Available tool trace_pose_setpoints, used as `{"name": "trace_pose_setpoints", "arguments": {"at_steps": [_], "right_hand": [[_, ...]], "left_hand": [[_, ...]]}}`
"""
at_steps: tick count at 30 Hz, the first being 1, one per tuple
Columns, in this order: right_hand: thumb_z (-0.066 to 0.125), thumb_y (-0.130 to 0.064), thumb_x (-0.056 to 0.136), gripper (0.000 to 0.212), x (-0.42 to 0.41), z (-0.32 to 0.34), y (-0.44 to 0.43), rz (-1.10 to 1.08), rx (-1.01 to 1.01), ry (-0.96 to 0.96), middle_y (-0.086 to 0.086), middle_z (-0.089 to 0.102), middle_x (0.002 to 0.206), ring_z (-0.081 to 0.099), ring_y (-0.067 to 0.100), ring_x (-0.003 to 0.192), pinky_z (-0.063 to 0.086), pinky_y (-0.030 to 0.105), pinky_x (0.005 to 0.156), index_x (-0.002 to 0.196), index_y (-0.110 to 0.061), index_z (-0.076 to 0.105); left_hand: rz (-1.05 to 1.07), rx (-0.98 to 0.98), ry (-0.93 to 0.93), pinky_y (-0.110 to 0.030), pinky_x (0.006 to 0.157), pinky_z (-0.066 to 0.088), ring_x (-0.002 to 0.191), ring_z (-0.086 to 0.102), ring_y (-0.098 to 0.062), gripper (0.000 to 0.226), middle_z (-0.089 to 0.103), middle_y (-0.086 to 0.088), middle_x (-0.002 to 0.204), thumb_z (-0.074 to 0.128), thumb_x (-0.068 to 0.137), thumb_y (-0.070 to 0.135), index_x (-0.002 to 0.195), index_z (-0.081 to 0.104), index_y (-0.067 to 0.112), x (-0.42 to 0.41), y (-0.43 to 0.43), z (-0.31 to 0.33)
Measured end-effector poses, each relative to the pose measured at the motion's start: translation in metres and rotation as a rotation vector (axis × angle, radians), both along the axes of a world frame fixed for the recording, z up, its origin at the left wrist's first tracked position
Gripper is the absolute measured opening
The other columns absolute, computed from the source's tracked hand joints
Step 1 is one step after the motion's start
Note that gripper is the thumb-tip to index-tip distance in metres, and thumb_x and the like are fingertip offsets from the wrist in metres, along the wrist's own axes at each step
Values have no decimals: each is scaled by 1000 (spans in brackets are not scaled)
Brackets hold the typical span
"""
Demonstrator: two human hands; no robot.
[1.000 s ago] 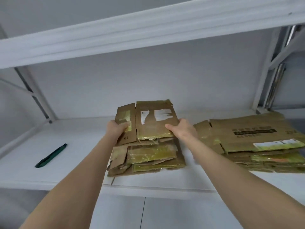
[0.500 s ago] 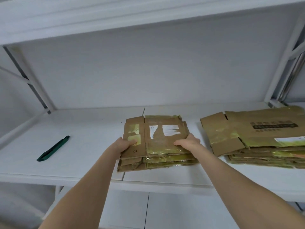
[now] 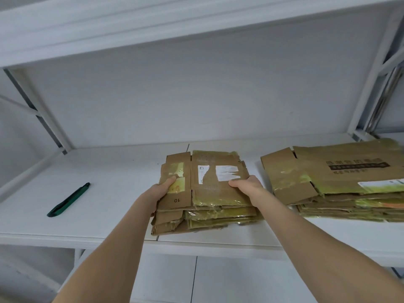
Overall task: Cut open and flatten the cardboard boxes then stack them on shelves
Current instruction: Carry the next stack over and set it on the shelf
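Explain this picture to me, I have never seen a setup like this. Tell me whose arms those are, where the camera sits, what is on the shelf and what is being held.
There is no machine here. These are a person's two bare arms, filmed by one wide-angle camera worn on the head and looking forward and down, which is why the arms reach in from the bottom edge. In front is a white shelf, with an upper shelf above it. The left hand and right hand grip opposite sides of a small stack of flattened boxes, which rests on the shelf near its front edge. To its right lies a larger stack, untouched. Far to the left lies a slim green tool, probably the box cutter, apart from both hands.
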State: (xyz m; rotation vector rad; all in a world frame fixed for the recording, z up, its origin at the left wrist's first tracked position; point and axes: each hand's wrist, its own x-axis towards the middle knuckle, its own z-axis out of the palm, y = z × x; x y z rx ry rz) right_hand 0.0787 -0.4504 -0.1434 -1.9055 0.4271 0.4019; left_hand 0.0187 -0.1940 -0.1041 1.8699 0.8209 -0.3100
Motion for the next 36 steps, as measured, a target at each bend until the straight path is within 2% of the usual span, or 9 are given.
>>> {"name": "trace_pose_setpoints", "arguments": {"at_steps": [3, 6, 8, 13, 17, 21, 26, 29, 36], "right_hand": [[77, -34, 70, 73, 0, 3, -7, 2, -31, -22, 8, 55, 127, 53, 28, 117, 49, 44, 96, 132, -13, 44], [78, -32, 67, 77, 1, 9, -12, -11, -39, -76, 8, 57, 127, 57, 28, 111, 51, 43, 94, 134, -15, 45], [79, -31, 67, 79, -1, 17, -13, -32, -22, -116, 7, 58, 128, 59, 28, 111, 51, 43, 94, 136, -17, 43], [82, -25, 75, 97, 0, 39, -22, -81, 9, -210, 10, 44, 145, 49, 32, 127, 44, 44, 103, 151, -14, 23], [84, -28, 73, 83, -1, 58, -46, -125, -2, -251, 11, 46, 142, 51, 34, 124, 45, 46, 102, 139, -7, 39], [82, -21, 76, 80, -7, 68, -84, -148, 11, -276, 13, 46, 142, 50, 33, 125, 46, 42, 100, 140, -5, 38], [87, -21, 69, 83, -24, 74, -130, -127, 110, -322, 12, 52, 135, 55, 31, 117, 49, 38, 91, 138, -7, 42], [90, -24, 64, 88, -40, 77, -163, -150, 143, -363, 11, 55, 134, 57, 31, 115, 50, 41, 94, 138, -11, 44], [89, -23, 65, 87, -79, 91, -226, -160, 139, -443, 10, 52, 136, 54, 33, 120, 47, 44, 100, 139, -13, 44]], "left_hand": [[54, -52, 7, -35, 73, 48, 93, 63, -28, 84, 67, -12, 107, 64, 68, 77, 118, 58, 9, -3, -1, -8], [125, -93, -69, -33, 62, 47, 85, 62, -26, 85, 65, -14, 111, 75, 70, 63, 124, 54, 1, -3, -9, -11], [185, -90, -158, -35, 65, 48, 89, 61, -30, 87, 63, -17, 113, 78, 71, 57, 128, 49, -3, 2, -16, -8], [225, -95, -308, -34, 73, 47, 88, 57, -30, 73, 60, -15, 103, 76, 78, 47, 124, 51, -4, 12, -30, 11], [198, -140, -413, -36, 79, 51, 94, 60, -30, 70, 64, -16, 113, 77, 78, 43, 125, 53, -4, 16, -51, 25], [145, -195, -466, -40, 82, 53, 101, 62, -31, 64, 65, -13, 116, 78, 79, 38, 125, 55, 0, 10, -83, 35], [158, -166, -563, -30, 62, 49, 84, 61, -21, 51, 65, -7, 101, 74, 84, 31, 123, 56, 4, -13, -132, 45], [162, -142, -578, -37, 77, 51, 96, 61, -26, 56, 64, -8, 109, 75, 83, 34, 126, 55, 5, -30, -165, 51], [167, -142, -660, -38, 83, 50, 100, 60, -25, 54, 64, -6, 115, 76, 83, 29, 127, 54, 8, -70, -228, 58]]}}
